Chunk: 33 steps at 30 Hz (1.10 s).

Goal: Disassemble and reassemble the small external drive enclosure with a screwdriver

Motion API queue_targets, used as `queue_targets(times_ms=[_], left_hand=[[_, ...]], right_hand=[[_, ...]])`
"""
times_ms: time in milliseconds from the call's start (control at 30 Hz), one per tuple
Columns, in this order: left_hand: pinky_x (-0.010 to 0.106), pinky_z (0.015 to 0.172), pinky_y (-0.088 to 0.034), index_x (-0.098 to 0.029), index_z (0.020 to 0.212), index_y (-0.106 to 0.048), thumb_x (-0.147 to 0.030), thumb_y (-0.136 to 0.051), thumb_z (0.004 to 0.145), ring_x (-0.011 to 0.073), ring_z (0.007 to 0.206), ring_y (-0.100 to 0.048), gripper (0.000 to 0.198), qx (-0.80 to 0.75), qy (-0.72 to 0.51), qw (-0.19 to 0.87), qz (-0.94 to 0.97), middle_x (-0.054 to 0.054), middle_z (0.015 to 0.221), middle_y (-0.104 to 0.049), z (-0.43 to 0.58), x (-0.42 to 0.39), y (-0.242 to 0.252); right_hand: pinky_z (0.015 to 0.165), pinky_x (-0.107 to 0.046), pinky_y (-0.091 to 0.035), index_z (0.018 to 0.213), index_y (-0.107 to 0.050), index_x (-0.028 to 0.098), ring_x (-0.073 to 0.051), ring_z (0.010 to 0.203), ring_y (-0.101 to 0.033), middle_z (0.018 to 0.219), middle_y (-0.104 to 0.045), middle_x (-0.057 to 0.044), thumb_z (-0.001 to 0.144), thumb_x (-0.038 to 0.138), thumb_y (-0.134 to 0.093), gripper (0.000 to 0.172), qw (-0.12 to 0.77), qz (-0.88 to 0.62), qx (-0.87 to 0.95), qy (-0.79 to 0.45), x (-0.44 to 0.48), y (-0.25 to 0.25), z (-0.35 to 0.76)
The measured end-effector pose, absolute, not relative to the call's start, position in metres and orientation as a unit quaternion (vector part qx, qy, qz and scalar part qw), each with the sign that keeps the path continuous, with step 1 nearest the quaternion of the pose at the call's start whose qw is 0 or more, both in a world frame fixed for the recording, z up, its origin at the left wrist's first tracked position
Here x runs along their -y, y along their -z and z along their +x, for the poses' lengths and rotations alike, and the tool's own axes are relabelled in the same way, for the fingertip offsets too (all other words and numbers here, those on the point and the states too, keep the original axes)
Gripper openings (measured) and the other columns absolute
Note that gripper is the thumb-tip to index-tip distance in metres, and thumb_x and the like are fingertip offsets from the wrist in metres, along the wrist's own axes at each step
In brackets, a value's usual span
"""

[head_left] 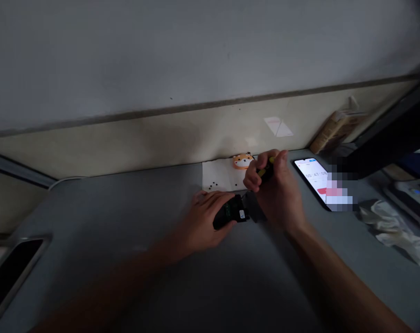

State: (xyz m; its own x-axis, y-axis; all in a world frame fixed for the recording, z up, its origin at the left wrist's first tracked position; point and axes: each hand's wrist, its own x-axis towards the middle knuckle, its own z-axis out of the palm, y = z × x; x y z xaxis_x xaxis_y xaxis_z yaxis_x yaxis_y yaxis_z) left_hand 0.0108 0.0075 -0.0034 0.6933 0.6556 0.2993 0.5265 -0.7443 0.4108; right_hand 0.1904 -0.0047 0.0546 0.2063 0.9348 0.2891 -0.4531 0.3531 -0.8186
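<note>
Grey desktop (92,222) runs across the view below a cream wall (126,148), and a dark rectangular slot with a metal rim (14,277) is set into it at far left. A thin white cable (66,180) lies along the back edge. Toward the middle, the left hand (204,217) is clenched over a black rectangular device with a small white label (228,212), its fingers wrapped across the top and holding it on the desk. Behind the device lies a white paper sheet (220,175) dotted with tiny black screws (213,186), and an orange-and-white shiba-dog figurine (243,161) sits at the sheet's far edge. Just beside the device, the right hand (277,194) is closed in a fist around a yellow-and-black screwdriver handle (267,170); the tip is hidden and blurred, so whether it touches the device cannot be told. Further right, a smartphone (310,178) lies on the desk showing a timer, its screen partly pixelated. A tan book (336,132) leans against the wall behind it, and crumpled white cloth (393,229) lies at far right.
</note>
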Motion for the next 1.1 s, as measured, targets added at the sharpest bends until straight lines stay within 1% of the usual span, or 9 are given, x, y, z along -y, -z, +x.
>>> queue_targets(times_ms=[67,167,333,467,700,933,1100], left_hand=[[0.051,0.114,-0.04,-0.024,0.139,-0.052,-0.032,-0.062,0.094,0.03,0.126,-0.062,0.048,-0.326,-0.216,0.149,0.908,0.011,0.137,-0.067,0.01,-0.007,0.003],[0.052,0.115,-0.038,-0.024,0.139,-0.051,-0.034,-0.061,0.095,0.0297,0.126,-0.063,0.046,-0.326,-0.209,0.146,0.91,0.011,0.136,-0.067,0.009,-0.008,0.004],[0.052,0.115,-0.038,-0.025,0.139,-0.05,-0.037,-0.062,0.096,0.0296,0.126,-0.062,0.046,-0.329,-0.209,0.143,0.91,0.01,0.136,-0.067,0.009,-0.009,0.006],[0.051,0.114,-0.039,-0.026,0.14,-0.049,-0.036,-0.063,0.096,0.0296,0.127,-0.062,0.048,-0.322,-0.218,0.144,0.91,0.01,0.136,-0.067,0.01,-0.009,0.007],[0.05,0.113,-0.04,-0.025,0.139,-0.05,-0.035,-0.062,0.097,0.0289,0.128,-0.061,0.045,-0.324,-0.21,0.151,0.91,0.01,0.138,-0.067,0.01,-0.01,0.007],[0.05,0.114,-0.04,-0.026,0.14,-0.05,-0.034,-0.063,0.096,0.0286,0.128,-0.062,0.047,-0.321,-0.215,0.157,0.909,0.009,0.137,-0.067,0.01,-0.01,0.008],[0.05,0.114,-0.04,-0.025,0.139,-0.051,-0.034,-0.063,0.096,0.0284,0.126,-0.062,0.046,-0.321,-0.222,0.154,0.908,0.009,0.135,-0.068,0.011,-0.01,0.008]], right_hand=[[0.052,-0.028,-0.037,0.076,-0.052,0.024,-0.012,0.059,-0.037,0.076,-0.041,0.001,0.089,0.064,-0.064,0.044,0.718,-0.3,0.403,-0.481,0.005,-0.056,0.191],[0.052,-0.028,-0.038,0.076,-0.051,0.024,-0.012,0.06,-0.037,0.077,-0.041,0.001,0.091,0.063,-0.062,0.043,0.714,-0.3,0.414,-0.478,0.005,-0.056,0.191],[0.054,-0.027,-0.037,0.078,-0.053,0.024,-0.012,0.059,-0.038,0.071,-0.04,0.002,0.096,0.059,-0.058,0.039,0.706,-0.278,0.423,-0.496,0.005,-0.051,0.191],[0.054,-0.027,-0.036,0.078,-0.054,0.024,-0.012,0.059,-0.037,0.069,-0.039,0.003,0.098,0.056,-0.057,0.037,0.703,-0.263,0.421,-0.509,0.004,-0.048,0.191],[0.055,-0.028,-0.037,0.08,-0.055,0.025,-0.012,0.059,-0.038,0.069,-0.041,0.002,0.097,0.058,-0.057,0.037,0.695,-0.274,0.418,-0.517,0.004,-0.045,0.19],[0.055,-0.027,-0.038,0.08,-0.055,0.024,-0.011,0.059,-0.039,0.068,-0.04,0.003,0.096,0.059,-0.059,0.039,0.693,-0.278,0.418,-0.517,0.004,-0.045,0.188],[0.056,-0.027,-0.039,0.08,-0.056,0.023,-0.011,0.06,-0.04,0.069,-0.043,0.003,0.095,0.058,-0.061,0.038,0.682,-0.291,0.425,-0.519,0.005,-0.045,0.188]])
